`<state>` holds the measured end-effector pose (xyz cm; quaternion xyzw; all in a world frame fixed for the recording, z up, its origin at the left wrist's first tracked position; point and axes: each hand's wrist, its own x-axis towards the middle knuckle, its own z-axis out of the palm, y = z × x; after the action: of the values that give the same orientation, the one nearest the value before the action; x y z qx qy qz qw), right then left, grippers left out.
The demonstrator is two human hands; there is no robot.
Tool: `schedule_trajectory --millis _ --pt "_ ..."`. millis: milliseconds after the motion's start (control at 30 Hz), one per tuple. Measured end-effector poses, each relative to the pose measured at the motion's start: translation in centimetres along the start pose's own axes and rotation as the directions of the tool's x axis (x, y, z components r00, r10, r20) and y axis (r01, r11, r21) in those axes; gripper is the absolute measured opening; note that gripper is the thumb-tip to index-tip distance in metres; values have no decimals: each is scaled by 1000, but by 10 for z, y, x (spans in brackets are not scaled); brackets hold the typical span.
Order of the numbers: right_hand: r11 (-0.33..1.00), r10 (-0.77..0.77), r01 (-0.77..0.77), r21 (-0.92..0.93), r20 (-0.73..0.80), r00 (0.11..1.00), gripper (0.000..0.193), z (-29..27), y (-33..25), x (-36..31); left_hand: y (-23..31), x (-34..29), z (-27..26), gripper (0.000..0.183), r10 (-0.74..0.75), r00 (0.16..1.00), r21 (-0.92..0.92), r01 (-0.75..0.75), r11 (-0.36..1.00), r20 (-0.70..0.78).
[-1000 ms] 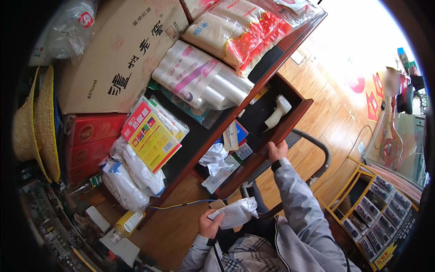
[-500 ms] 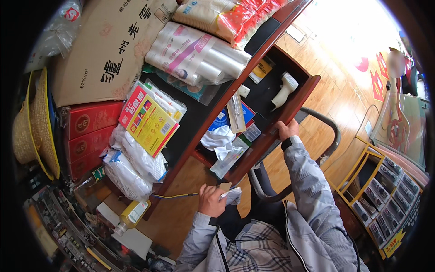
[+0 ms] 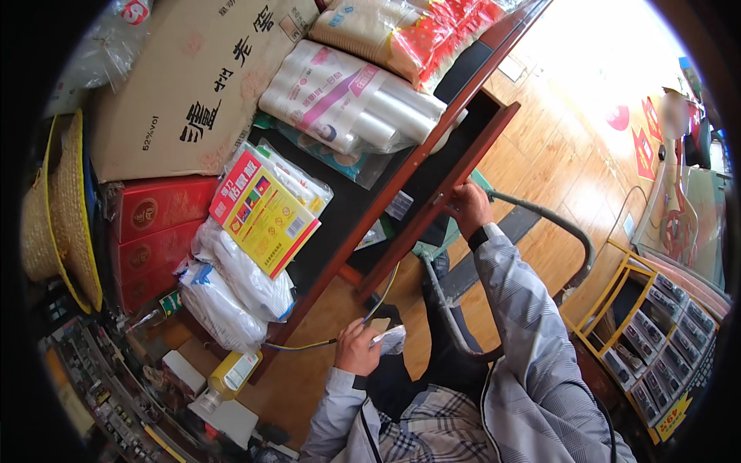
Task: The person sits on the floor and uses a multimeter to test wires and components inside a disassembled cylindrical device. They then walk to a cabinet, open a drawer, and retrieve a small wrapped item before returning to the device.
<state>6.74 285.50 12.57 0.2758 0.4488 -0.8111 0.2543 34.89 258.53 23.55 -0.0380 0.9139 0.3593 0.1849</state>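
My right hand is closed on the top edge of the red-brown drawer's front. That drawer is partly open, and only a narrow strip of its inside shows, with a small clear plastic case in it. In front of the desk my left hand is closed around a small whitish packet, whose exact kind I cannot make out. A yellow-and-blue cable passes close by that hand.
On the black desktop lie packs of plastic cups, a yellow-and-red packet and bagged white goods. A large carton and red boxes stand behind. A metal-framed chair is beside my right arm.
My right hand has pushed the drawer in toward the desk, covering most of its contents, including the white handheld device. My left hand still holds the whitish packet; the brown piece there no longer shows.
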Motion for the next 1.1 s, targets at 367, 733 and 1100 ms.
schedule_trajectory --millis 367,733,1100 --pt "774 -383 221 -593 -161 909 27 1 26 23 -20 3 18 13 -24 1000 33 25 999 -15" --pt "959 -168 185 -216 96 981 62 28 3 14 -38 2 26 14 -49 999 21 49 999 18" --pt "736 -276 -144 661 487 828 31 72 23 98 -49 21 18 18 -53 998 127 55 990 -19"
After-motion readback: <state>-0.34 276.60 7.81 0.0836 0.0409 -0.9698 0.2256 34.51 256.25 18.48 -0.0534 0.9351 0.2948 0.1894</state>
